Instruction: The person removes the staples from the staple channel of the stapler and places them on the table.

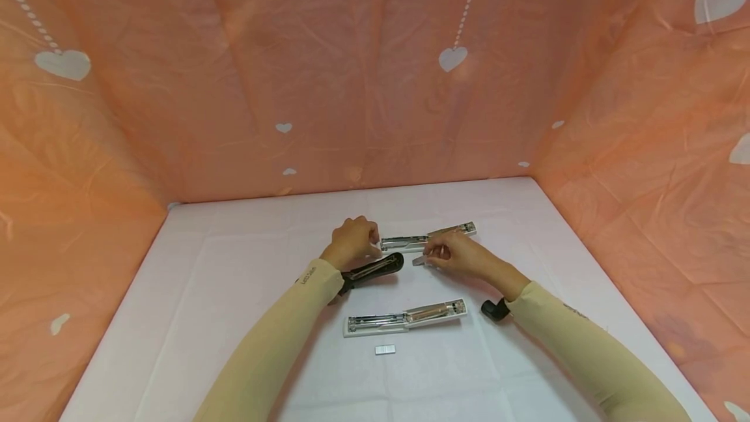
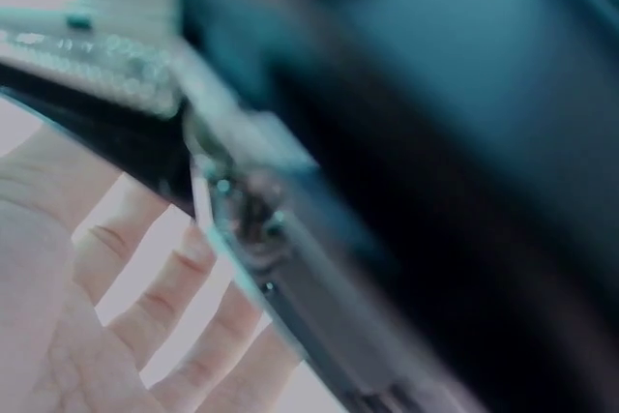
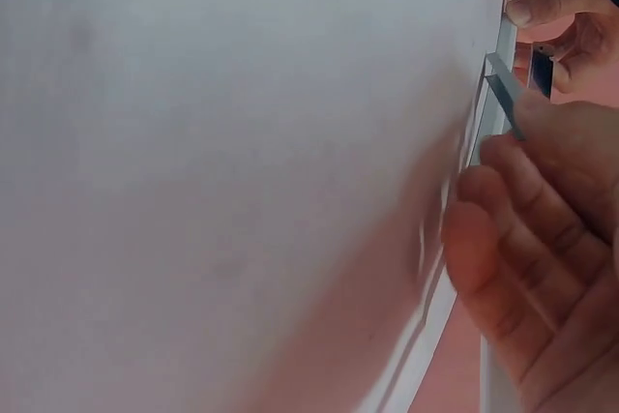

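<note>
A white stapler, folded open with its metal channel showing, lies across the far part of the table. At its left end my left hand grips it between thumb and fingers. My right hand pinches a small strip of staples just in front of that stapler. The right wrist view shows the strip jutting from thumb and fingertips, close to the stapler's white edge. Beside my left wrist sits an opened black stapler, which looms large and blurred in the left wrist view.
Nearer to me lies a second opened white stapler, with another strip of staples in front of it. The white-covered table is walled by orange cloth with heart prints.
</note>
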`<state>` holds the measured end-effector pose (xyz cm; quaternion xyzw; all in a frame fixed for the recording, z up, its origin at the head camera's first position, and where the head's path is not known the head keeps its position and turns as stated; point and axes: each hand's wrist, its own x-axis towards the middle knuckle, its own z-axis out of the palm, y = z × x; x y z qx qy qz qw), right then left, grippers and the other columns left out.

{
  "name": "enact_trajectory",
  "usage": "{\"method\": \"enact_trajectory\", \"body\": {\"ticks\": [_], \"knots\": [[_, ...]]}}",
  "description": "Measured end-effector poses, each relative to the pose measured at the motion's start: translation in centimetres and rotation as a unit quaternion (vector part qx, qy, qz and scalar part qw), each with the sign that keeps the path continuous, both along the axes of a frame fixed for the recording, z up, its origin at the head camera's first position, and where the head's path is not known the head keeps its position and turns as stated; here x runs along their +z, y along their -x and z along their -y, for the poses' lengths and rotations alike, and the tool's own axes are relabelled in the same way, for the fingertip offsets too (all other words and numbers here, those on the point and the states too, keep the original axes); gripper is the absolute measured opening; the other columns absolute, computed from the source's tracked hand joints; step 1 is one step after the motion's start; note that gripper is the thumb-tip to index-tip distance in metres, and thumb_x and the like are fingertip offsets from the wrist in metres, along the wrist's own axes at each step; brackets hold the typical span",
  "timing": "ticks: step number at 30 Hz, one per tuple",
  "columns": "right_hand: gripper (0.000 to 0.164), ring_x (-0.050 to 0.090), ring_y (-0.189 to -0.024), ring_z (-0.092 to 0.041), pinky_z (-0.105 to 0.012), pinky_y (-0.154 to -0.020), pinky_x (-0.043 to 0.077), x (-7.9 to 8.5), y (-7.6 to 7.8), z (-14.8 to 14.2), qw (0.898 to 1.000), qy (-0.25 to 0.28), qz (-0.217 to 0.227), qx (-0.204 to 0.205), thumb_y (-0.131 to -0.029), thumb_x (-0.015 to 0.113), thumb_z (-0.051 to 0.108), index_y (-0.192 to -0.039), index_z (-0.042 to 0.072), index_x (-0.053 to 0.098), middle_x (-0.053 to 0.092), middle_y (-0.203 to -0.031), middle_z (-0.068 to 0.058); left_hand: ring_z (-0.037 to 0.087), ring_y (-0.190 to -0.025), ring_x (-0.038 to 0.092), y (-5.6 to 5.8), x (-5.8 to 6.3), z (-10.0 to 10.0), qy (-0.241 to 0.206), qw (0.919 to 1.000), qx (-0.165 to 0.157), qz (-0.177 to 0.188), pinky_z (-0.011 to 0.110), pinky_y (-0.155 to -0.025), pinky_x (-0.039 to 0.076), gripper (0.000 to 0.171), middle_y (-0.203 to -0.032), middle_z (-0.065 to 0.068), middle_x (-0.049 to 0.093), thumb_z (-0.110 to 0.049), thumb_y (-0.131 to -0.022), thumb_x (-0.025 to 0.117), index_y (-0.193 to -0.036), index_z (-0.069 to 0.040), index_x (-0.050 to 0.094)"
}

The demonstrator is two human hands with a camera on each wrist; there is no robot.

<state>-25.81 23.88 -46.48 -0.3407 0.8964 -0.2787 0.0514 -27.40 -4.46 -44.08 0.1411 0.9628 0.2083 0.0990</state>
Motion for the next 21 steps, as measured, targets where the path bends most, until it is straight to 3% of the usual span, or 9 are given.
{"method": "enact_trajectory", "body": {"ticks": [10,15,21], "knots": [[0.011,0.054,-0.075,-0.003,-0.026,-0.068,0.051,0.0,-0.2,0.2,1.000,-0.027,0.004,-0.006,-0.095,0.082,0.008,-0.105,0.007,0.077,0.063,-0.081,0.008,0.027,-0.106,0.056,0.1,0.1,0.2,0.001,1.0000,0.000,0.006,0.048,-0.093,0.046,0.025,-0.107,0.002,0.063,-0.027,-0.087,0.092,-0.099,-0.015,0.074],[0.014,0.058,-0.077,-0.003,-0.025,-0.070,0.052,0.0,-0.3,0.3,1.000,-0.028,0.006,-0.008,-0.095,0.081,0.007,-0.108,0.006,0.077,0.067,-0.085,0.007,0.026,-0.109,0.057,0.2,-0.1,0.5,0.004,0.9999,-0.008,0.011,0.048,-0.095,0.048,0.028,-0.112,0.002,0.064,-0.029,-0.089,0.090,-0.107,-0.015,0.075],[0.011,0.060,-0.081,-0.006,-0.027,-0.073,0.053,0.6,-0.7,-0.1,1.000,0.017,-0.001,-0.023,-0.098,0.077,0.007,-0.109,0.006,0.078,0.072,-0.094,0.002,0.028,-0.123,0.061,-0.3,0.5,2.0,-0.037,0.9974,-0.026,0.056,0.048,-0.107,0.050,0.038,-0.129,0.008,0.067,-0.034,-0.099,0.080,-0.125,-0.008,0.071]]}}
